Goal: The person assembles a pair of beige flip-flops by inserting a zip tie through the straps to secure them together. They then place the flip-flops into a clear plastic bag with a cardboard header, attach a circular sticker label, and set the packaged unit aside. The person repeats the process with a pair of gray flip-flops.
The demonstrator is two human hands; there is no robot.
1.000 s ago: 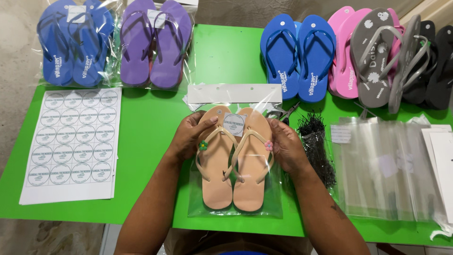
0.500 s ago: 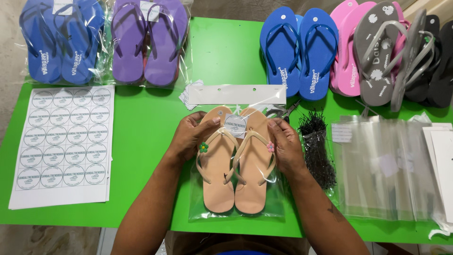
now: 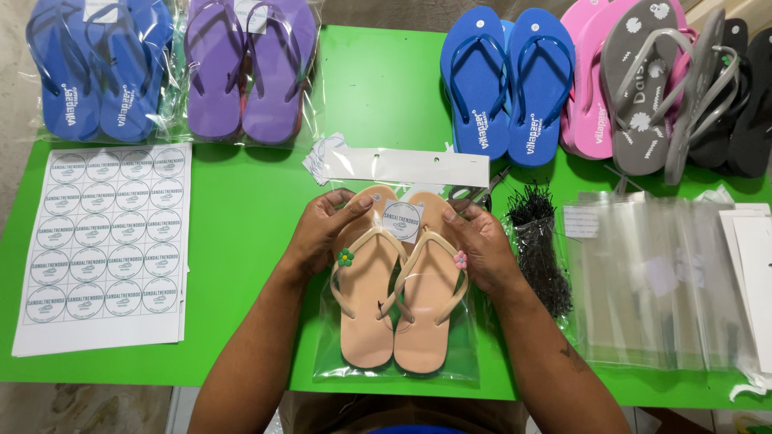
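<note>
1. At the front of the green counter (image 3: 241, 241), a pair of peach flip-flops (image 3: 398, 297) lies in a clear plastic bag (image 3: 330, 354).
2. Left hand (image 3: 322, 233) and right hand (image 3: 478, 245) are apart, each pressed on one side of the bag near the toe ends.
3. Foam soles look light and bendy; the slick film probably slides, so the bag's edges offer the surest hold.
4. Beside them: a sticker sheet (image 3: 104, 241) and black ties (image 3: 539, 249).
</note>
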